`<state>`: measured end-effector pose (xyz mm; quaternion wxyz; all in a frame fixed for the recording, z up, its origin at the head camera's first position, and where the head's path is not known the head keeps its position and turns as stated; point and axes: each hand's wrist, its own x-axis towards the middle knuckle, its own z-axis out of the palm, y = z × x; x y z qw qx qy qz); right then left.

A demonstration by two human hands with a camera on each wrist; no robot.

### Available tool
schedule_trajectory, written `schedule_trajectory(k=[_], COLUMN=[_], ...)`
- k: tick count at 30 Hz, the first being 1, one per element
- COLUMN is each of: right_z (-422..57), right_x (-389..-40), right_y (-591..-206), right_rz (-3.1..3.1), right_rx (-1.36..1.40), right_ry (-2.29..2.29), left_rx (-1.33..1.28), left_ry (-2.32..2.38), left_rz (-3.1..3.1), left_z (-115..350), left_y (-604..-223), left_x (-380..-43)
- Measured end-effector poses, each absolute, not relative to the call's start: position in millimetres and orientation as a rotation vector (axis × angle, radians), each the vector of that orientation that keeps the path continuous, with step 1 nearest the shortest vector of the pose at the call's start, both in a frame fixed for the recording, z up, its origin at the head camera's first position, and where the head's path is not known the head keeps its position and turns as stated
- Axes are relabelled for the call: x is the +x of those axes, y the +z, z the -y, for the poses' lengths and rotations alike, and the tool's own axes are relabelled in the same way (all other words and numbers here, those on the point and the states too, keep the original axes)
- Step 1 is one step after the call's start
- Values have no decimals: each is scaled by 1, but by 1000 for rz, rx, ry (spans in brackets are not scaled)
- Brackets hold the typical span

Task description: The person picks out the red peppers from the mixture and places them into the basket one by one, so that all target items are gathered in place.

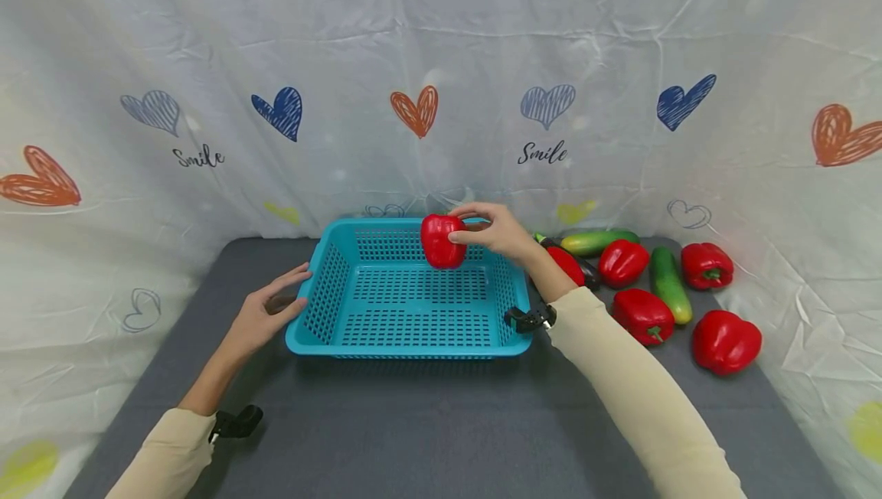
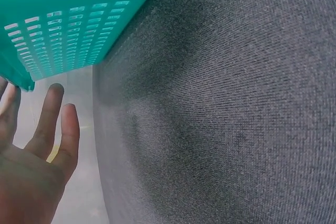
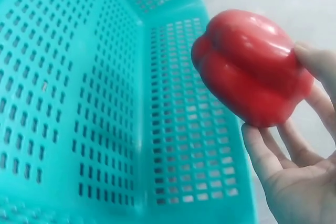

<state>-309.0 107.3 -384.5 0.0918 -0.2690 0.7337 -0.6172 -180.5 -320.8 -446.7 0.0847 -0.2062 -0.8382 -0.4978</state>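
Observation:
A red bell pepper (image 1: 442,242) is pinched between the thumb and fingers of my right hand (image 1: 492,229), held over the back part of a turquoise plastic basket (image 1: 406,350). The right wrist view shows the same bell pepper (image 3: 252,69) above the basket's slotted wall (image 3: 191,124), with the fingertips at one end of it. My left hand (image 1: 265,314) is at the basket's left rim, fingers spread and fairly straight, fingertips at the edge. In the left wrist view, the fingers of that hand (image 2: 31,166) reach towards the basket's underside rim. No items show inside the basket.
Right of the basket lie several red bell peppers (image 1: 726,342), a cucumber (image 1: 598,242) at the back, another cucumber (image 1: 670,285) and a dark eggplant (image 1: 589,274) partly hidden by the right arm. A grey cloth (image 1: 427,422) covers the table. Behind hangs a white curtain (image 1: 441,47) with printed hearts.

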Motion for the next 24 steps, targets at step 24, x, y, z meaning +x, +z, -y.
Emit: schedule_trajectory(k=[24], right_z=[-22], right_x=[-318], right_y=[-427], right_rz=[-2085], right_rx=[-618], right_ry=[-1709], left_rx=[-607], left_ry=[-1457], left_rz=[2519], left_z=[322], left_y=[-447], left_x=[-181])
